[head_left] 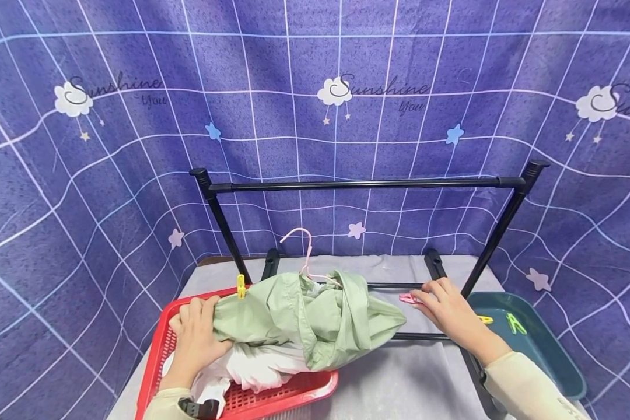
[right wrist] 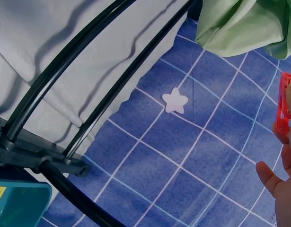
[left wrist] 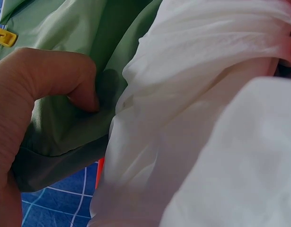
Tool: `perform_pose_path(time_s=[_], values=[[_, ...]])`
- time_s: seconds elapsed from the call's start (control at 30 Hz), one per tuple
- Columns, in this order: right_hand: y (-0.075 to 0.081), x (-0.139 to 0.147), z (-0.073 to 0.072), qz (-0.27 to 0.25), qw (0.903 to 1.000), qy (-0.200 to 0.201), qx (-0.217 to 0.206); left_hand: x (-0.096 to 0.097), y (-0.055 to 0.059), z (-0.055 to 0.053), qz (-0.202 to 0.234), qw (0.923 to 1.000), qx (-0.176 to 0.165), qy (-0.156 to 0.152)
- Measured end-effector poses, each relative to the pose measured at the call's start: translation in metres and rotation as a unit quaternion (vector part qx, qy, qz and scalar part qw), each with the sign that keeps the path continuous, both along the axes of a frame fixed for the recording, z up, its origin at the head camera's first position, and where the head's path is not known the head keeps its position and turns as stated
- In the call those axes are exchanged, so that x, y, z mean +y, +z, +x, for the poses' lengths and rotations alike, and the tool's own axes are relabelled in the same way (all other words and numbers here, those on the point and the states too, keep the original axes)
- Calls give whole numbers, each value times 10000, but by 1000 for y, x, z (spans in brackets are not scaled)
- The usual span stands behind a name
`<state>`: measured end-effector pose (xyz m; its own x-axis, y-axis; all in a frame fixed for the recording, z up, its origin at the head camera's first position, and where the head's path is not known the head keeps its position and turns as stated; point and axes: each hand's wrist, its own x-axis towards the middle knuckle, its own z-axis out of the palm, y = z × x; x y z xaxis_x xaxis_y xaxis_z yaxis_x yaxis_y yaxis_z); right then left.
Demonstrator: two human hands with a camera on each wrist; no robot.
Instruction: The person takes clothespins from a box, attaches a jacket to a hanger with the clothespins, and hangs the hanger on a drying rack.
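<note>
The black rack stands with its crossbar running left to right, beyond the red basket. The green garment lies sideways over the basket, its tapered end pointing right past the basket's edge. The left hand grips its left end; the right hand is apart from the cloth. From the folds a pink hanger hooks upward, opening left. The right thumb and fingers pinch a pink clip, aimed left, a small gap from the garment.

Cream sleeves, black left-wrist band
</note>
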<state>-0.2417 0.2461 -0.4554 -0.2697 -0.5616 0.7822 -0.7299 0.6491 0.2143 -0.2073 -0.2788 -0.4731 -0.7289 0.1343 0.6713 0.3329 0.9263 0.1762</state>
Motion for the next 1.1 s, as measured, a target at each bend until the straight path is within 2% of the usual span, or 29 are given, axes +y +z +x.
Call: perform_pose_path(time_s=[0.27,0.5,0.63,1.1], values=[[1,-3,1,-30,10000,18,52,0,-1,0,15,10000,35,-5],[1,-5,4,-57,9997,109,-189,-2,-5,-2,30,9998,136,-117],[1,-6,3,-77,9997,189,-104,-3,-6,-2,31,9999,93,-98],[-1,-11,3,-50,9999,58,125,-2,-5,0,26,9999,99,-102]])
